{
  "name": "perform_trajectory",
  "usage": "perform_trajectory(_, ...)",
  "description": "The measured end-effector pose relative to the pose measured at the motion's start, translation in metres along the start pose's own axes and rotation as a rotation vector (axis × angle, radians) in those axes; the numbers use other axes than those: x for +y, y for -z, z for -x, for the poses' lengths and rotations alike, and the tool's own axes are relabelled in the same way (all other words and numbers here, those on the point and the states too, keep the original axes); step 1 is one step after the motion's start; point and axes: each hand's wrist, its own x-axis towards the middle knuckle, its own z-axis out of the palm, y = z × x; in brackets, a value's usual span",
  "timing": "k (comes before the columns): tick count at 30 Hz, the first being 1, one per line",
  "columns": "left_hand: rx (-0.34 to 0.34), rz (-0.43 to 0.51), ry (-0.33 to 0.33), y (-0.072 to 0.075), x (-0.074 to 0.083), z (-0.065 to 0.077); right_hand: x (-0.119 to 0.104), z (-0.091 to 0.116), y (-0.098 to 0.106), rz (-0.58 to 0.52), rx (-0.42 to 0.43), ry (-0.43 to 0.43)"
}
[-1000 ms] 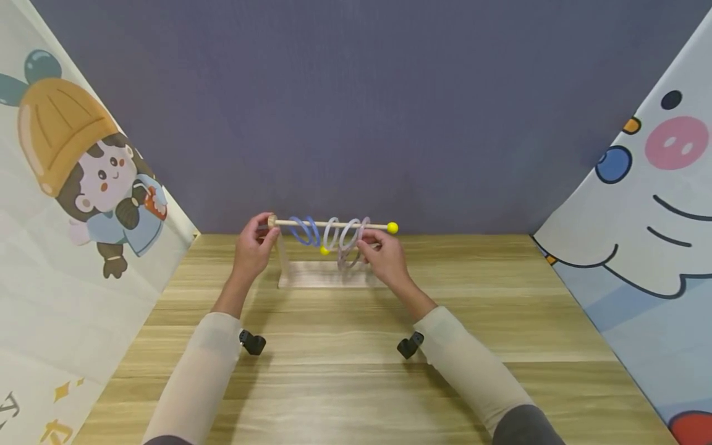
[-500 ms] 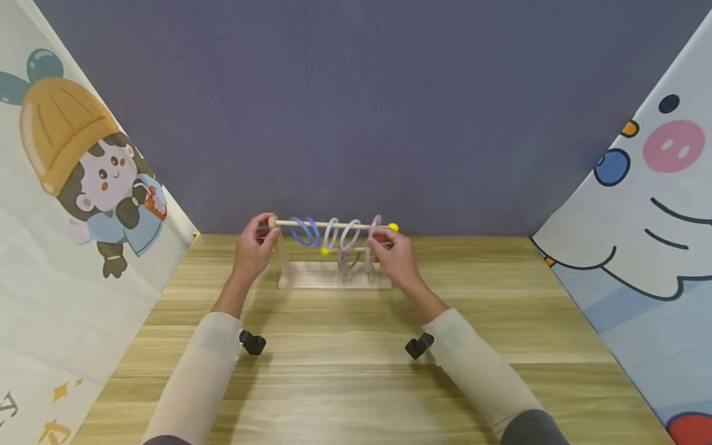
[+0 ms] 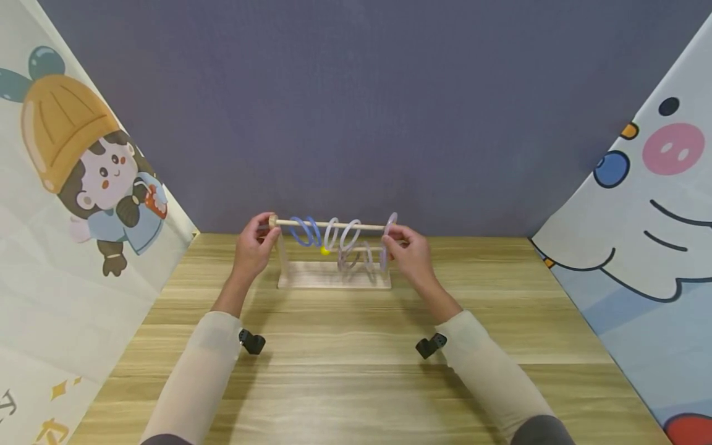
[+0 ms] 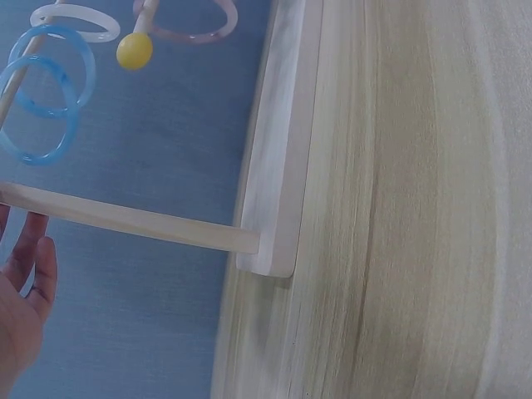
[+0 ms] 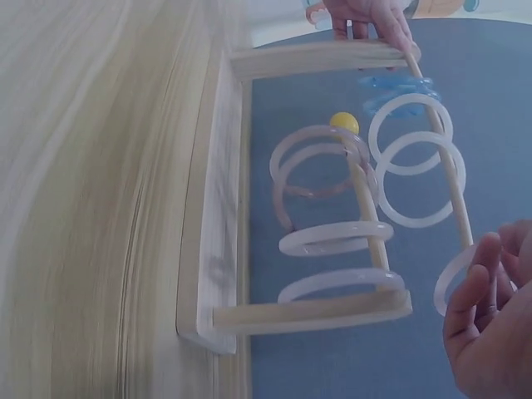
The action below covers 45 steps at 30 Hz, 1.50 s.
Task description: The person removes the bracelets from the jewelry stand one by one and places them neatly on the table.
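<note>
A wooden stand point(image 3: 311, 275) holds two horizontal rods at different heights. My left hand point(image 3: 253, 248) grips the top of its left post, where the upper rod point(image 3: 289, 223) begins. Near that rod's right end, my right hand point(image 3: 410, 252) pinches a pale lilac ring point(image 3: 392, 219); the yellow ball on the tip is hidden there. Two blue rings point(image 4: 73, 125) and two white rings point(image 5: 421, 218) hang on the upper rod between my hands. On the lower rod point(image 5: 366, 199) hang several pinkish and lilac rings point(image 5: 332, 241), with a yellow ball point(image 5: 344, 124) at its free end.
The stand sits toward the back of a wood-grain table point(image 3: 334, 371), before a dark blue-grey panel point(image 3: 356, 123). Printed cartoon panels flank both sides. A small black camera point(image 3: 253, 342) is on each wrist.
My right hand has slid the lilac ring rightward along the upper rod to its tip, covering the yellow ball. My left hand has stayed at the left post.
</note>
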Motion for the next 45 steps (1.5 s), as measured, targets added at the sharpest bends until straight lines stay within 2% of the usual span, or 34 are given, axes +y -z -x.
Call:
perform_trajectory(5, -0.002, 0.001, 0.005, 0.000, 0.001, 0.000, 0.002, 0.001, 0.009, 0.000, 0.015, 0.012)
perform_trajectory(14, -0.006, 0.003, 0.004, 0.000, 0.001, -0.001, 0.009, 0.009, 0.026, 0.077, 0.029, 0.031)
perform_trajectory(26, 0.007, 0.008, 0.003, -0.001, 0.001, -0.001, 0.009, 0.031, 0.038, 0.194, -0.074, 0.137)
perform_trajectory(33, 0.010, 0.010, -0.001, -0.001, 0.001, 0.000, 0.012, 0.038, 0.039, 0.262, -0.136, 0.320)
perform_trajectory(38, 0.006, -0.007, 0.002, -0.001, 0.000, 0.001, 0.012, 0.040, 0.038, 0.256, -0.240, 0.402)
perform_trajectory(45, 0.003, 0.009, 0.002, 0.000, -0.001, 0.001, 0.011, 0.042, 0.031, 0.213, -0.461, 0.391)
